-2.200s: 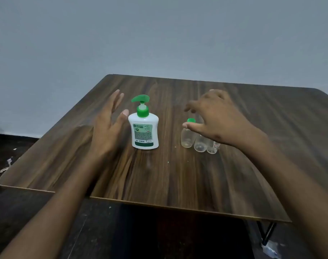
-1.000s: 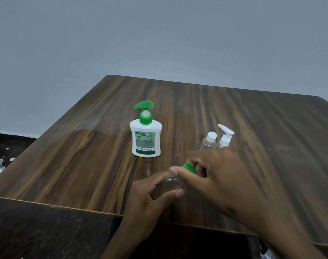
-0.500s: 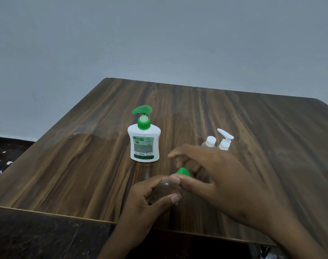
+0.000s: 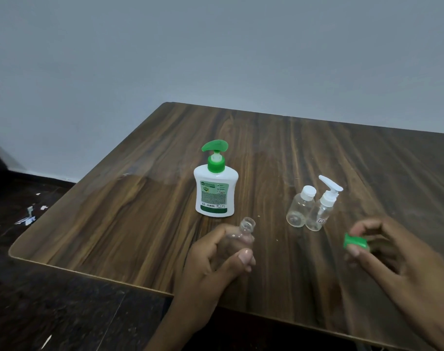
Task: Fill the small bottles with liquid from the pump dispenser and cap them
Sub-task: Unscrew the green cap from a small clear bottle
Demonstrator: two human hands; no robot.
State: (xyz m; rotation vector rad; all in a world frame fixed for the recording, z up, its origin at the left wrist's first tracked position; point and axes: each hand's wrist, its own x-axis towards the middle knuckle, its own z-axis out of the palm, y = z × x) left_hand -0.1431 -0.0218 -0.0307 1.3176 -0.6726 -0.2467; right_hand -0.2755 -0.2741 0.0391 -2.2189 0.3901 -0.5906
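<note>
A white pump dispenser (image 4: 216, 192) with a green pump head stands upright near the middle of the wooden table (image 4: 317, 153). My left hand (image 4: 215, 259) is closed around a small clear bottle (image 4: 243, 230); its open neck pokes out above my fingers, just in front of the dispenser. My right hand (image 4: 393, 257) holds a green cap (image 4: 355, 242) between thumb and fingers, off to the right of the bottle. Two more small clear bottles stand together right of the dispenser: one with a white screw cap (image 4: 300, 206) and one with a white spray pump (image 4: 322, 205).
The table's front edge (image 4: 94, 271) runs close under my hands, with dark floor (image 4: 51, 312) below. Scraps of paper (image 4: 29, 216) lie on the floor at the left. A plain grey wall (image 4: 215, 51) stands behind the table.
The green cap has come off the bottle. My right hand has carried it to the right, away from the bottle, while my left hand keeps holding the bottle, its neck exposed.
</note>
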